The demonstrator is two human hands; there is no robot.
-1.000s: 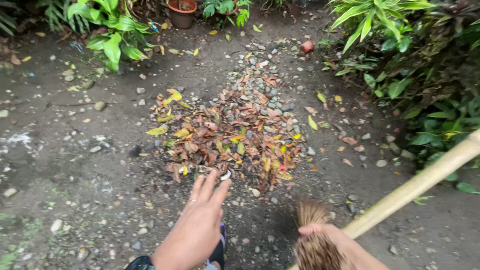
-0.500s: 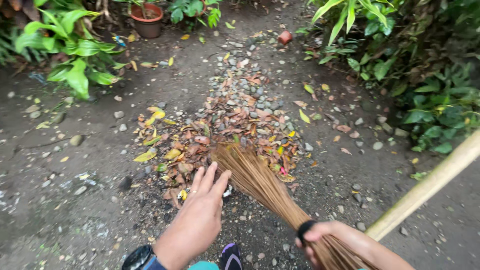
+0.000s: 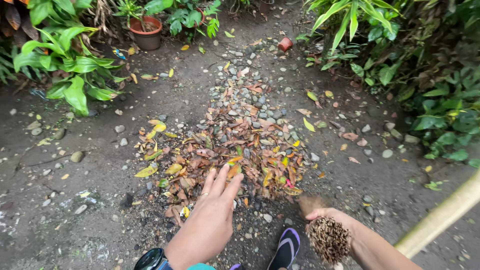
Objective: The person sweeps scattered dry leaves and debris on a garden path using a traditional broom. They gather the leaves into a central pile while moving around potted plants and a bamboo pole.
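Left hand (image 3: pixel 212 215): open, fingers spread and extended, palm down, grasping nothing; ring on one finger, dark wristwatch (image 3: pixel 151 260) at the wrist. Fingertips at the near edge of the leaf pile (image 3: pixel 235 145), touching or just above the nearest leaves; contact not clear.

Right hand (image 3: pixel 332 225): clenched around a bundled stick broom (image 3: pixel 327 239), seen end-on as a round brown cluster of cut stick ends, near right.

Leaf pile: centre of the bare ground, just beyond the left hand. Mostly dry brown and reddish leaves, some yellow and a few green, mixed with grey pebbles; denser at the near end, thinning toward the far end into a strip of small stones.

Near edge, between the hands: dark sandal with purple trim (image 3: pixel 285 248).

Right edge: pale bamboo pole (image 3: pixel 442 216), slanting.

Far left: terracotta pot (image 3: pixel 146 34) among broad green plants (image 3: pixel 70 75). Far centre: small reddish pot (image 3: pixel 285 44), tipped. Right side: dense green foliage (image 3: pixel 430 75). Loose stones and stray yellow leaves scattered over dark soil (image 3: pixel 75 165).
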